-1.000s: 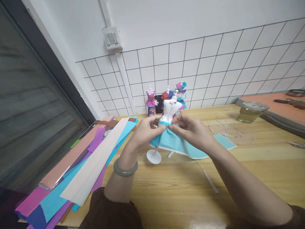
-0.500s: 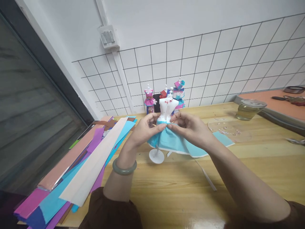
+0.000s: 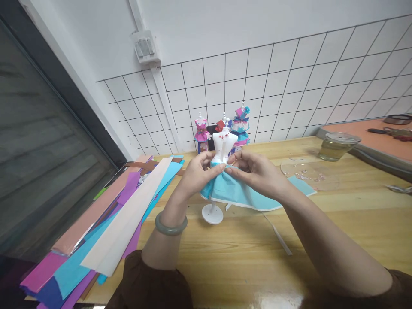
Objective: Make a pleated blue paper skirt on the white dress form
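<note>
A small white mannequin [image 3: 224, 146] on a round base stands tilted a little, with red bits at its neckline. Light blue paper [image 3: 234, 189] with a white lower edge is gathered round its waist like a skirt, its long end reaching right under my right forearm. My left hand [image 3: 204, 171] pinches the gathered top edge at the waist between thumb and fingers. Close beside it, my right hand [image 3: 254, 171] pinches the same edge, thumb in front. The fingers behind the mannequin are partly hidden.
Coloured paper strips [image 3: 128, 219] lie piled at the left. Dressed mannequins [image 3: 240, 126] stand behind. To the right are a clear dish with small gems [image 3: 309, 174], a cup of liquid [image 3: 336, 148] and scissors [image 3: 399, 189]. A thin white strip [image 3: 282, 240] lies in front.
The mannequin has tipped slightly to the left at its top. The blue paper between my hands and its right end is now drawn smoother. Both hands keep their pinch.
</note>
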Demonstrator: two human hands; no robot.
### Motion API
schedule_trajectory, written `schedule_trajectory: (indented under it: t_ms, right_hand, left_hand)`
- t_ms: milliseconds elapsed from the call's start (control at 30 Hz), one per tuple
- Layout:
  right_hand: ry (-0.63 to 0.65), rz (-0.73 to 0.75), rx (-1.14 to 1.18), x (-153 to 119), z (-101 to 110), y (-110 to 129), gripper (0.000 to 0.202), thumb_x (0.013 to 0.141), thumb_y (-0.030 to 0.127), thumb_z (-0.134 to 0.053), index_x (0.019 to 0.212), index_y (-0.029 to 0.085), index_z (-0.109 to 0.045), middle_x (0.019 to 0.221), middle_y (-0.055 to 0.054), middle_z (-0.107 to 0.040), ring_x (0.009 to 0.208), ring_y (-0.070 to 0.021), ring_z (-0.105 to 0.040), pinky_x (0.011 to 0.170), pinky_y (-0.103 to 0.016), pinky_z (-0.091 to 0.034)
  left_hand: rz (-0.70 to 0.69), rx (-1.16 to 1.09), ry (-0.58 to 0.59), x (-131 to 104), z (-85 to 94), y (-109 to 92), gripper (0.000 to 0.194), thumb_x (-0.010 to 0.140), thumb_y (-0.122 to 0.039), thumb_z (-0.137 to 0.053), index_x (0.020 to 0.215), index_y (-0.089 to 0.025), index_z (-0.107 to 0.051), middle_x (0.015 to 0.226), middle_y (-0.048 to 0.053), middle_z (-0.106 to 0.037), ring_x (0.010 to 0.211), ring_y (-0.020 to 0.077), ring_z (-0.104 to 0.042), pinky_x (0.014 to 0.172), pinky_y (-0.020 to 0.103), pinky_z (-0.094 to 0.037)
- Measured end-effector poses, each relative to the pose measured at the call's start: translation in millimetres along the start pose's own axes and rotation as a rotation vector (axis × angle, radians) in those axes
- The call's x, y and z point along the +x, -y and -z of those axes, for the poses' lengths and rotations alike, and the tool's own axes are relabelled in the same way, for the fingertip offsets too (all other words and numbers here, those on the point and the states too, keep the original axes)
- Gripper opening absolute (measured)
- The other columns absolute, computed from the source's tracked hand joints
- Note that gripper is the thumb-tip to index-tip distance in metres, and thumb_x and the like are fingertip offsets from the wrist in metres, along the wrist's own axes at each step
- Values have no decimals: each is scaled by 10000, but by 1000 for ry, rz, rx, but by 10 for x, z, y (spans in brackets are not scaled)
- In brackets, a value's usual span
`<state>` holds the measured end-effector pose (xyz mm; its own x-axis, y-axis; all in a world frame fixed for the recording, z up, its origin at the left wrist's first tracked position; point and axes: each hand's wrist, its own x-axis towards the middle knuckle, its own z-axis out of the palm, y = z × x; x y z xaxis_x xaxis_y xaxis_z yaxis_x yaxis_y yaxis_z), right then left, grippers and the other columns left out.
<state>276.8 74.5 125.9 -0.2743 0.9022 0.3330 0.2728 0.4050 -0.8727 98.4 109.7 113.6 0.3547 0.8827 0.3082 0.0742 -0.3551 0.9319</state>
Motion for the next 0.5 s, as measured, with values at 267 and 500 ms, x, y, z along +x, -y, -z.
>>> schedule_trajectory:
  t_ms: [267,500]
  right_hand:
    - [-13,-21,-203,3,-4,-74,355,803,520,-570,950,197,-592,641,10,-542,558,-127,-470,478,-250,-344]
    - [-107,213,-328,-43,-14,19,296,841,476,-552,987,219,-570,1011,-67,-611,923,-211,-574,778,-344,-461]
  left_hand:
    - [54,-3,-27,-7,31,-7,373,703,-357,-710,979,-145,-575,961,89,-668,836,165,-624,710,288,-470]
    - [95,-68,-64,-1,87,-29,412,690,-397,-712,986,-148,-568,921,81,-661,826,180,-621,696,304,-477]
